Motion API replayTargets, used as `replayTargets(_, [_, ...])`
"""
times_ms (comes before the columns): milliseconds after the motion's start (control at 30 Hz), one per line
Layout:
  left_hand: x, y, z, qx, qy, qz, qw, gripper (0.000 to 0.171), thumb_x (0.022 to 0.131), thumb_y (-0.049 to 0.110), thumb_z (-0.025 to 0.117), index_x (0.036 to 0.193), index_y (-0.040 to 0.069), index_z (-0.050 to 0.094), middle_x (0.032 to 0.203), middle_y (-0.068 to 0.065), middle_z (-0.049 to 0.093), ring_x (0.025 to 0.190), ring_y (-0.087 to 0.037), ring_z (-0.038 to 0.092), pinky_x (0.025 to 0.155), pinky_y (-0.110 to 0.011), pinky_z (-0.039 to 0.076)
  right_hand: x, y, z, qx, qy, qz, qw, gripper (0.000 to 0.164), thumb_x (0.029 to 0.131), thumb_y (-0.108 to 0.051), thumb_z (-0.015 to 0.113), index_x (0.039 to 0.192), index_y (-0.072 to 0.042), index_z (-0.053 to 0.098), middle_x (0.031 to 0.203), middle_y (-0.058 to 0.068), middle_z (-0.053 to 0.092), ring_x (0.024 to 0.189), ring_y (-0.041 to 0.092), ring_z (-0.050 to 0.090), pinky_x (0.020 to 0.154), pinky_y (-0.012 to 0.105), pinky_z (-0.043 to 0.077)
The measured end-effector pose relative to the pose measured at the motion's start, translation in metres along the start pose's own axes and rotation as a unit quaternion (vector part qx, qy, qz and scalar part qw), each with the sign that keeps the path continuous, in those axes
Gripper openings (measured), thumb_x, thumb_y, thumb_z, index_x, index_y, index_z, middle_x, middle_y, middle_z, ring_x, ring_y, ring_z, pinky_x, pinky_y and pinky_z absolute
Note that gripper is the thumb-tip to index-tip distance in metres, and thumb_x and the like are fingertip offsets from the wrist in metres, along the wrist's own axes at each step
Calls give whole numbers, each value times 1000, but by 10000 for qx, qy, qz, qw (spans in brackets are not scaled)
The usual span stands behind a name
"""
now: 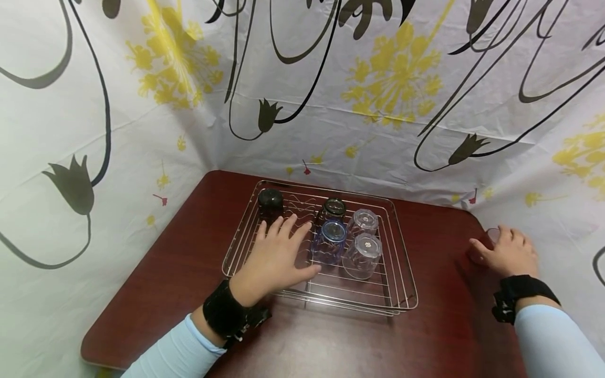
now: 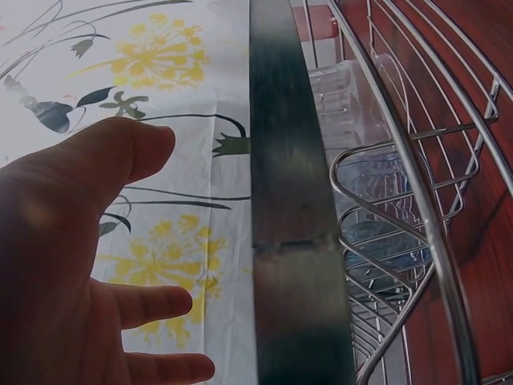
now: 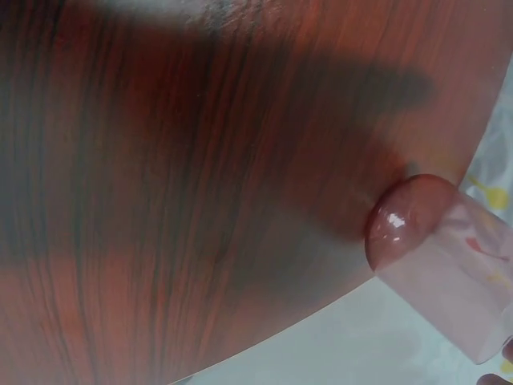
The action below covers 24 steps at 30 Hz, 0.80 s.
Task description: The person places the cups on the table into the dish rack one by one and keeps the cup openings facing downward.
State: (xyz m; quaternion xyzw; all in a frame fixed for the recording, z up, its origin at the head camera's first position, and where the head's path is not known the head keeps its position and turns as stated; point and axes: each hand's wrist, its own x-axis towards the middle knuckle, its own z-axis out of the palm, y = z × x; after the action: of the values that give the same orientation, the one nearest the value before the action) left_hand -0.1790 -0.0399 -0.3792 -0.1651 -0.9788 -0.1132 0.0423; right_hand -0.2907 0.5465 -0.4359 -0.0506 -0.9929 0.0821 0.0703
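Observation:
My right hand [image 1: 508,254] grips a pink-tinted clear glass [image 3: 437,257] at the table's right edge. In the right wrist view only fingertips show beside the glass, at the lower right corner. With its fingers spread, my left hand [image 1: 279,254] hovers over the left half of a wire rack [image 1: 402,262] and holds nothing. Upside down in that rack stand a blue glass [image 1: 330,241], a dark glass [image 1: 333,209] behind it and two clear glasses, one at the back [image 1: 364,223] and one nearer [image 1: 363,256]. Another dark glass [image 1: 270,203] sits at the back left, partly hidden behind my left fingers.
The rack rests on a dark red wooden table [image 1: 156,294] with rounded corners. A white cloth [image 1: 302,79] with yellow flowers and dark stems hangs behind the table and along both sides. Bare tabletop lies between the rack and my right hand.

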Motion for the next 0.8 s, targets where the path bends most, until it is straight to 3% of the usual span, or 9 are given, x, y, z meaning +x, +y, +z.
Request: replayTargets(800, [-2, -1, -1, -39, -53, -75, 10000, 95, 81, 79, 56, 158, 29, 31, 165, -9, 26, 150, -37, 26, 118, -65, 17, 12, 2, 0, 31, -238, 114, 9996, 107, 94, -70, 46, 152, 12, 10, 146, 49, 12, 128, 72, 12, 95, 80, 20])
